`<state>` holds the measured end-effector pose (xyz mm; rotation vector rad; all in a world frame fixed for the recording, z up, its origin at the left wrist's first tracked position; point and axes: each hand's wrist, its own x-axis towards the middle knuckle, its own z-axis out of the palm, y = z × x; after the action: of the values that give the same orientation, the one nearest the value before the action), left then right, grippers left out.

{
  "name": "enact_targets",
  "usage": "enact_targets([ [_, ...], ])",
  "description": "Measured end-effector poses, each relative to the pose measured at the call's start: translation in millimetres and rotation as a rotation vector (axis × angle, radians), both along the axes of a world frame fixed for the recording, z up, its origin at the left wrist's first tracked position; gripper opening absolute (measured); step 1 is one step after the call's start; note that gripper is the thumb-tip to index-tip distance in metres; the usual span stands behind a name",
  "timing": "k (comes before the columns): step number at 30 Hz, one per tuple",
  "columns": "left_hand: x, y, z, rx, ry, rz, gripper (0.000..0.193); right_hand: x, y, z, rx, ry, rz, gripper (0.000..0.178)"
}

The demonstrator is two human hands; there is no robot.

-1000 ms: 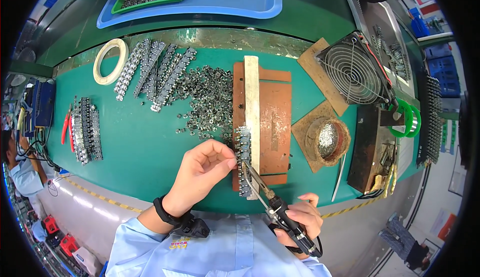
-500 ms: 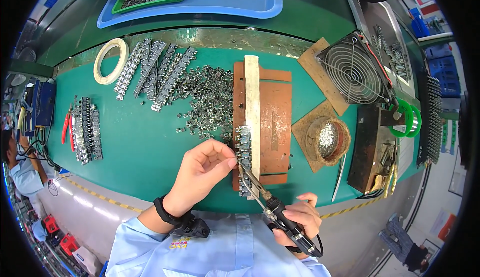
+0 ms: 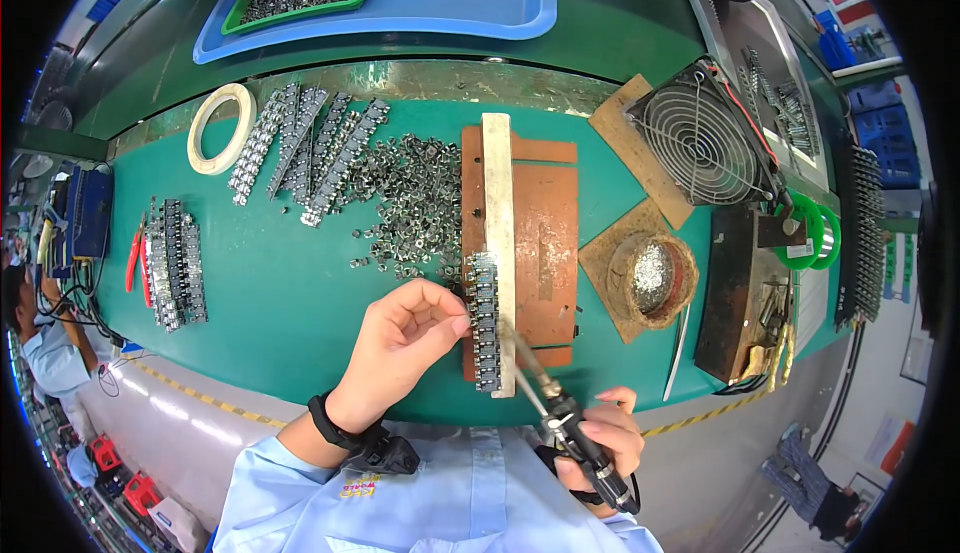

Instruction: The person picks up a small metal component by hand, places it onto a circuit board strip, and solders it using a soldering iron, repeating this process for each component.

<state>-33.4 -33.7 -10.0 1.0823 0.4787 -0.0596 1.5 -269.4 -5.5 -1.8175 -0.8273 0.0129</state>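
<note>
Strip [image 3: 485, 338] lies lengthwise on the brown block [image 3: 547, 263], right along the pale bar [image 3: 498, 183], and the left hand [image 3: 400, 338] is at its left edge, thumb and forefinger pressed together; whether those 2 pinch a part is too small to tell. Across on the other side, the right hand [image 3: 614, 441] has its fingers curled around the iron [image 3: 566, 425], blurred metal nose near the bar's right edge. Now the surfaces: dark, toothed strip, scuffed flat block, straight squared bar, and beyond the left fingers a loose heap [image 3: 415, 198] of tiny shiny pieces on the smooth green mat [image 3: 290, 303].
</note>
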Motion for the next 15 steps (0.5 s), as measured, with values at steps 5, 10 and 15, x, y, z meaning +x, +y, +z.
enact_targets([
  [5, 1, 0, 4, -0.042, -0.018, 0.003, 0.007, -7, -7, -22, 0.117, 0.011, -0.175, 0.044],
  [10, -2, 2, 6, 0.069, 0.009, 0.038, 0.007, -2, 8, -31, 0.196, 0.074, -0.195, 0.041],
  [15, -20, 39, 10, 0.788, 0.042, 0.276, 0.008, -1, 8, -38, 0.132, 0.041, -0.212, 0.039],
])
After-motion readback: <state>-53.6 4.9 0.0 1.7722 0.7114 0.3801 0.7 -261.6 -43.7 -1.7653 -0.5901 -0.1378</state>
